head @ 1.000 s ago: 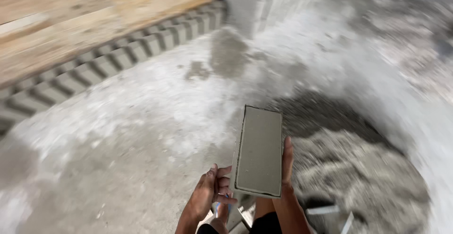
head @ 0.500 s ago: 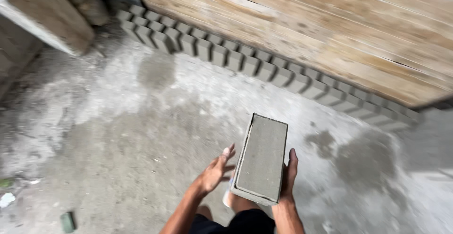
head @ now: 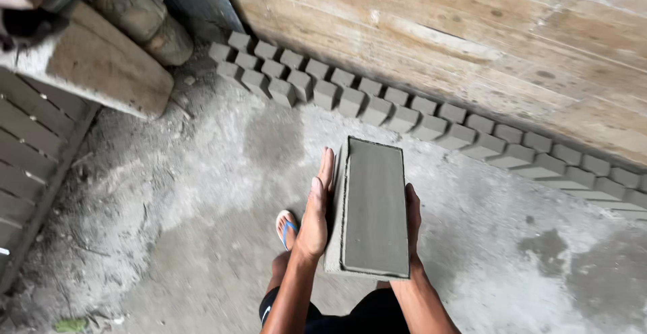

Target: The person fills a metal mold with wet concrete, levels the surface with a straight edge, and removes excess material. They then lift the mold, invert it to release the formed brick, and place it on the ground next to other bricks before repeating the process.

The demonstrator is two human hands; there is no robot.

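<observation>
Head view: the ground is a rough grey concrete floor (head: 202,192), mottled with pale dust and several darker damp patches, one toward its right edge. A wall of broad, weathered wooden planks (head: 472,31) closes off the far side. Along the foot of that wall runs a double row of grey cement bricks standing on edge (head: 377,105), set at an angle to each other; they are too many to count with certainty, as the far right end blurs. A thick concrete slab (head: 101,64) sits at the upper left, with slatted boards (head: 27,152) along the left edge. One rectangular grey wet-cement block in a mould (head: 373,209) is held above the floor, in the lower centre, its long axis pointing at the wall. Two hands are seen. The left hand (head: 317,209) lies flat against the block's left side, fingers straight and pressed together. The right hand (head: 412,223) grips the right side, fingers mostly hidden. One foot in a blue-strapped sandal (head: 286,228) shows below. Compared with half a second ago, the left hand has closed onto the block, and the brick row appears nearer.
</observation>
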